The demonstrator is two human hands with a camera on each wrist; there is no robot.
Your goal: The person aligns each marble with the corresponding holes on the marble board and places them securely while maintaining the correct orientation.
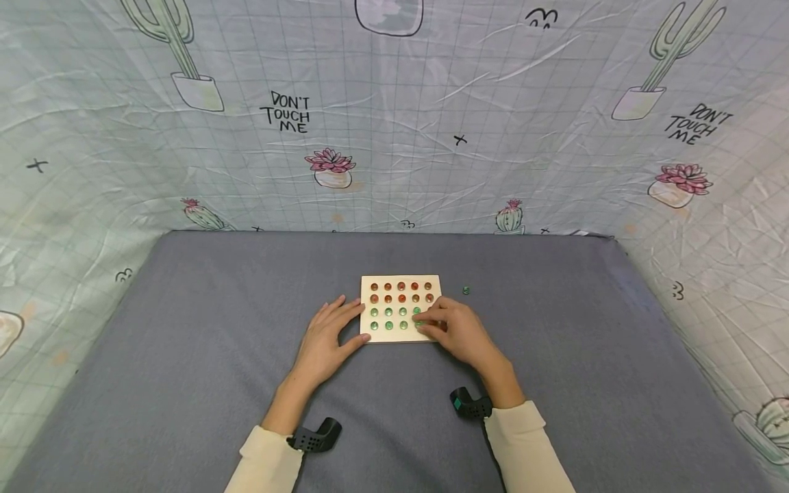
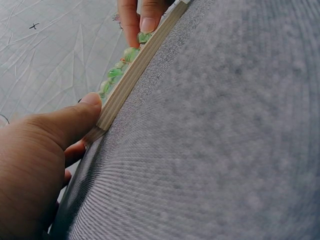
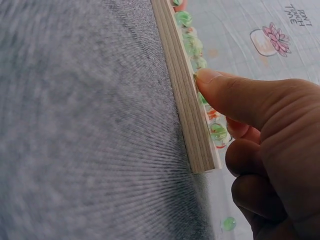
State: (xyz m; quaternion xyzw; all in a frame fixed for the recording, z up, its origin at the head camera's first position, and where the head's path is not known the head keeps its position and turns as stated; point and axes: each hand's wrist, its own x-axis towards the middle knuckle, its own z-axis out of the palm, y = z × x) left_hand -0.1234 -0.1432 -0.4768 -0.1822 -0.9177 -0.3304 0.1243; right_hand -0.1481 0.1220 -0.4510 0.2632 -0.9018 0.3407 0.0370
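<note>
A pale wooden board lies on the table with rows of marbles in its hollows: orange-red marbles in the two far rows, green marbles in the two near ones. My left hand is spread at the board's left side. Its thumb touches the near left corner, the other fingers reach along the left edge. Over the near right part, my right hand pinches a green marble between thumb and finger, close over the board's surface. That hand hides the right end of the green rows in the head view.
One loose green marble lies on the grey cloth beyond the board's right edge. A patterned fabric sheet hangs behind the table and along both sides. Each wrist wears a black camera mount.
</note>
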